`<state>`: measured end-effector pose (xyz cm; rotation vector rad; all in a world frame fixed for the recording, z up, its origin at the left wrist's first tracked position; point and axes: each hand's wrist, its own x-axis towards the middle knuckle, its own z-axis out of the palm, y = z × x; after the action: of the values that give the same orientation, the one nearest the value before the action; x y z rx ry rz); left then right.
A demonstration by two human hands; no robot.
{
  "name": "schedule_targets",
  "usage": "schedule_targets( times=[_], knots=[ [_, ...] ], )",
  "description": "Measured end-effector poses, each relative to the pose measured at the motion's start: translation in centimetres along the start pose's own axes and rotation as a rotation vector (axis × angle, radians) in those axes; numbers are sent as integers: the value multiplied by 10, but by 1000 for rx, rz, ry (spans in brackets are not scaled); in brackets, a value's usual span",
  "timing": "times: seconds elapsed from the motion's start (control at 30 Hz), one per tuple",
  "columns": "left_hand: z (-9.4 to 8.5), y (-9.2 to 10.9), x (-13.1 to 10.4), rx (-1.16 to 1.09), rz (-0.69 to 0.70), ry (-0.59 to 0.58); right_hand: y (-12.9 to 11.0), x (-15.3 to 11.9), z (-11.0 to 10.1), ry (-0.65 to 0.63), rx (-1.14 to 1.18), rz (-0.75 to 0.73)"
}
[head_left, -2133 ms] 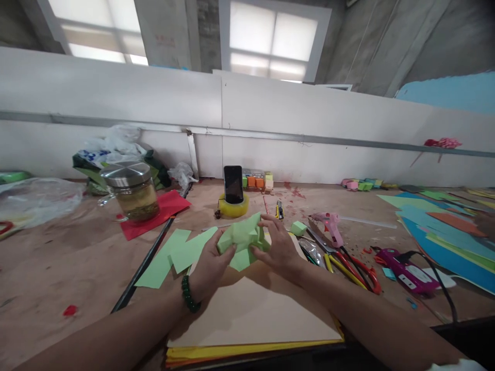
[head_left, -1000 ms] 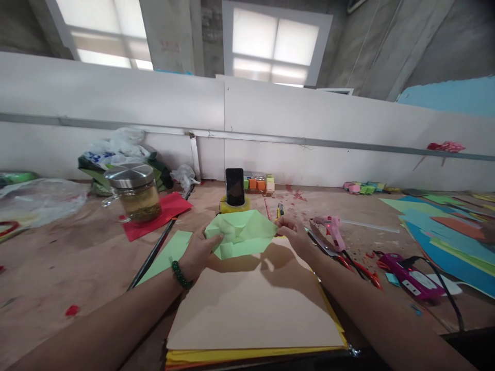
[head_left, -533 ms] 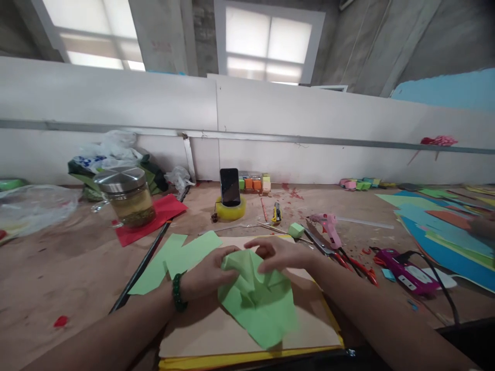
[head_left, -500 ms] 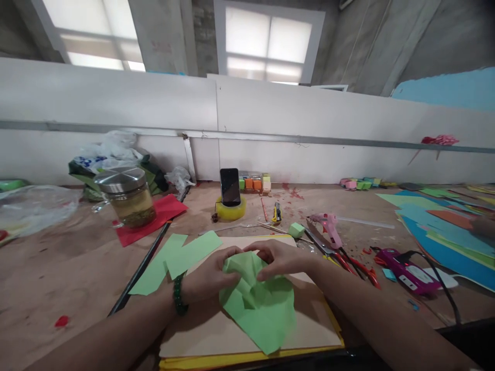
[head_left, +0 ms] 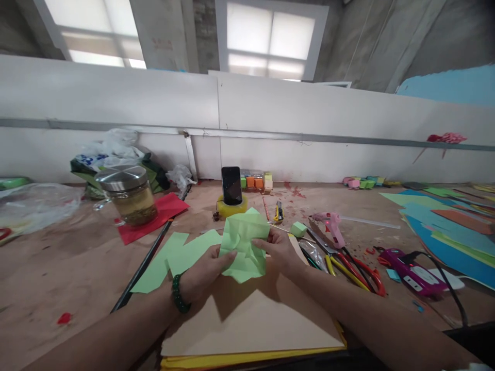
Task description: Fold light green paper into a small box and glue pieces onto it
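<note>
A creased sheet of light green paper [head_left: 244,242] is held up between my two hands, above the stack of tan and yellow paper [head_left: 251,324]. My left hand [head_left: 207,268], with a green bead bracelet at the wrist, pinches its lower left edge, thumb in front. On the right side, my right hand [head_left: 280,250] grips the sheet with the thumb on its face and the fingers behind, mostly hidden. Folds cross the middle of the sheet. Flat green paper pieces [head_left: 158,263] lie just left of my left hand.
Scissors [head_left: 348,265], a pink glue gun [head_left: 333,229] and a purple power strip [head_left: 410,270] lie to the right. A phone [head_left: 231,186] stands in a yellow tape roll [head_left: 232,208] behind the sheet. A lidded glass jar [head_left: 133,203] sits on red paper at left.
The green paper has been lifted and tilted up away from me, showing its creased face spread flatter. Both hands have shifted to hold it by its left and right sides.
</note>
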<state>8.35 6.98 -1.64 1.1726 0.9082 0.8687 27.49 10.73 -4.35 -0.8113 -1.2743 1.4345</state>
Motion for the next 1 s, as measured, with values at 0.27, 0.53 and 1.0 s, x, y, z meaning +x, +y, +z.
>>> schedule_targets(
  times=[0.27, 0.53, 1.0],
  knots=[
    [-16, 11, -1, 340, -171, -136, -31, 1, -19, -175, -259, 101],
    [-14, 16, -2, 430, -137, -93, -36, -2, -27, -462, -562, 140],
    [-32, 20, 3, 370, -184, -104, -21, -14, -5, -265, -283, 207]
  ],
)
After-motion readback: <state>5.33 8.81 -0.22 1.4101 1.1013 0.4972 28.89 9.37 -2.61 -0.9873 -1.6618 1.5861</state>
